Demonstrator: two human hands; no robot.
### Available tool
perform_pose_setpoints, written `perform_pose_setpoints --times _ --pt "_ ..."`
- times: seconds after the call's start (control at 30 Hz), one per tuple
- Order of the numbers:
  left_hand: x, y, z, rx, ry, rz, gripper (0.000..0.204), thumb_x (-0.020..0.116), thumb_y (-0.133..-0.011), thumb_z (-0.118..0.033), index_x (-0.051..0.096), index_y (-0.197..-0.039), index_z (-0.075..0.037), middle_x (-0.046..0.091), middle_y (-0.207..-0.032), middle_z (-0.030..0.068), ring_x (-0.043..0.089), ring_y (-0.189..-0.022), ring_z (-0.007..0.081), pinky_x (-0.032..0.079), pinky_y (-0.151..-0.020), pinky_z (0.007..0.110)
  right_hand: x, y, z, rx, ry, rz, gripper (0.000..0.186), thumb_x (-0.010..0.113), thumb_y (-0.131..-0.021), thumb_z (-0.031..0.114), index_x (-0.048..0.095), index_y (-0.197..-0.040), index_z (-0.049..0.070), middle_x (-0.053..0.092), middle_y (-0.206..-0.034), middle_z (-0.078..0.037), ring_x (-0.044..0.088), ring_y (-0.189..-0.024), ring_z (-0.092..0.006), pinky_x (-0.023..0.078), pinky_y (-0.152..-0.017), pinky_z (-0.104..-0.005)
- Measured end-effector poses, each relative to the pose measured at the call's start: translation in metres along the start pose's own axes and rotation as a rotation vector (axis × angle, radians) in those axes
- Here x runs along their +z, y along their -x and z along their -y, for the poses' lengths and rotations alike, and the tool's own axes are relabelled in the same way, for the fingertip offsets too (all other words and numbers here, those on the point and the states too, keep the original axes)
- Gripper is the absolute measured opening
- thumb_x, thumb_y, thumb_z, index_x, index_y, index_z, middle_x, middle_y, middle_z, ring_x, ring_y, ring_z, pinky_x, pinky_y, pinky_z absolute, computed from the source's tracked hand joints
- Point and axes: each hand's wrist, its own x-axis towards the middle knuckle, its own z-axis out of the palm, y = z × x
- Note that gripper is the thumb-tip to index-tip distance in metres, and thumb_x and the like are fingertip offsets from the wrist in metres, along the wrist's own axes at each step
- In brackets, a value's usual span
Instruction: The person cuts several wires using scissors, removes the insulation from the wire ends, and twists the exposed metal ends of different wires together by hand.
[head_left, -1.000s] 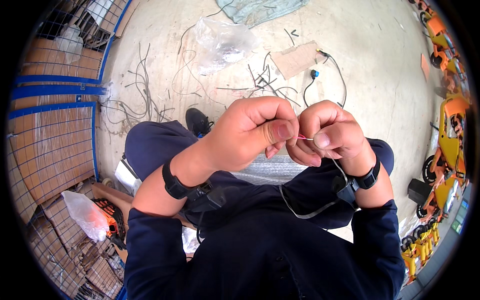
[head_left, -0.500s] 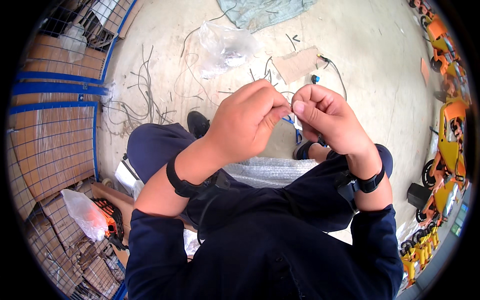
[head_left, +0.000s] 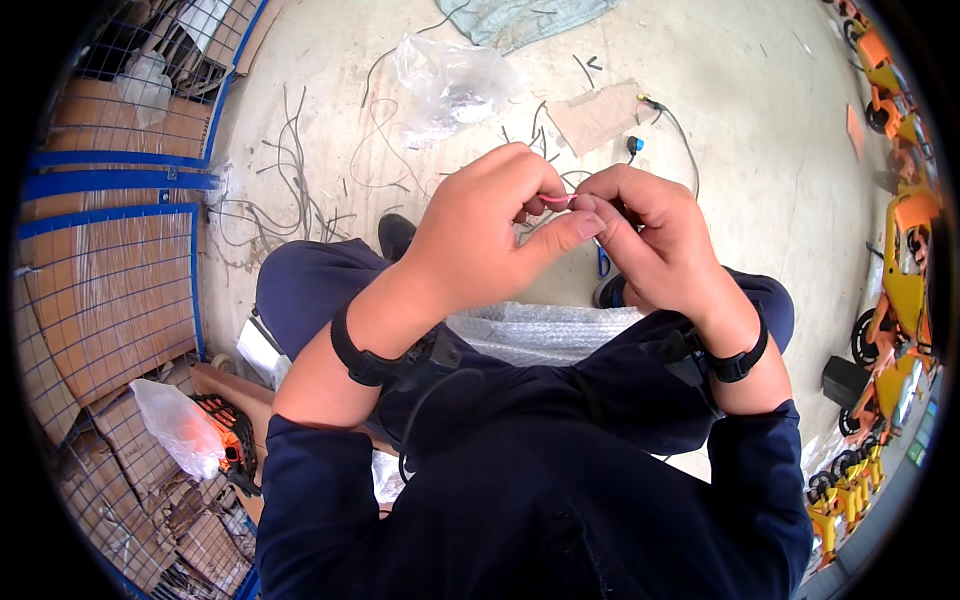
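A thin red wire (head_left: pixel 556 198) runs between my two hands, held up over the gap between my knees. My left hand (head_left: pixel 490 215) has its fingers curled around one part of it, with the thumb reaching across toward the right hand. My right hand (head_left: pixel 655 230) pinches the wire between thumb and fingertips. The wire's ends are hidden by my fingers. Just below the right hand, the blue handle of a tool (head_left: pixel 603 260) shows in part near my shoe.
Cut cable pieces (head_left: pixel 298 180) lie scattered on the floor at left. Ahead are a clear plastic bag (head_left: pixel 455 85), a cardboard piece (head_left: pixel 597 115) and a grey-green cloth (head_left: pixel 530 18). A blue mesh cage (head_left: pixel 115 180) stands left; yellow-orange wheeled machines (head_left: pixel 905 255) line the right.
My left fingers have opened out somewhat and the left thumb has moved toward the right hand. The red wire now shows between the hands, and the blue-handled tool is more covered.
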Motion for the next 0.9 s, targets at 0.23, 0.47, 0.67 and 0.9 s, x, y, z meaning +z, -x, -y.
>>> perform_pose_setpoints --times 0.23,0.47,0.67,0.9 --pt "0.006 0.001 0.011 0.09 -0.114 -0.013 0.015 0.064 -0.088 -0.011 0.06 -0.078 -0.001 0.052 -0.066 0.0079 0.05 -0.056 0.0205 0.04 -0.052 0.03 0.003 0.001 0.004 0.038 0.068 0.085 0.009 0.059 -0.091 0.007 0.06 -0.091 -0.001 0.059 -0.071 -0.009 0.055 -0.064 -0.0176 0.045 -0.058 -0.0288" --pt "0.006 0.001 0.009 0.057 -0.147 -0.006 0.013 0.061 -0.089 -0.007 0.061 -0.077 -0.001 0.055 -0.066 0.0079 0.052 -0.056 0.0188 0.041 -0.052 0.031 0.001 -0.003 -0.001 0.48 -0.427 0.19 0.015 0.058 -0.095 0.015 0.061 -0.087 0.002 0.051 -0.062 0.001 0.044 -0.055 -0.0065 0.036 -0.05 -0.0225" --pt "0.0 0.001 0.002 -0.364 0.392 0.086 0.019 0.053 -0.097 -0.013 0.059 -0.082 -0.002 0.057 -0.069 0.0023 0.054 -0.06 0.0113 0.045 -0.055 0.026 -0.004 -0.009 -0.004 0.513 -0.871 0.236 0.01 0.056 -0.092 0.009 0.061 -0.088 0.001 0.047 -0.058 0.003 0.034 -0.046 -0.003 0.026 -0.043 -0.0204" --pt "0.007 0.008 0.001 -0.344 1.003 0.038 0.023 0.051 -0.099 -0.02 0.056 -0.085 -0.002 0.059 -0.074 0.0042 0.054 -0.065 0.01 0.048 -0.059 0.026 0.002 -0.007 0.0 0.437 -1.242 0.277 0.011 0.053 -0.092 0.007 0.06 -0.09 0.0 0.049 -0.062 0.001 0.029 -0.044 -0.0027 0.019 -0.039 -0.0205"
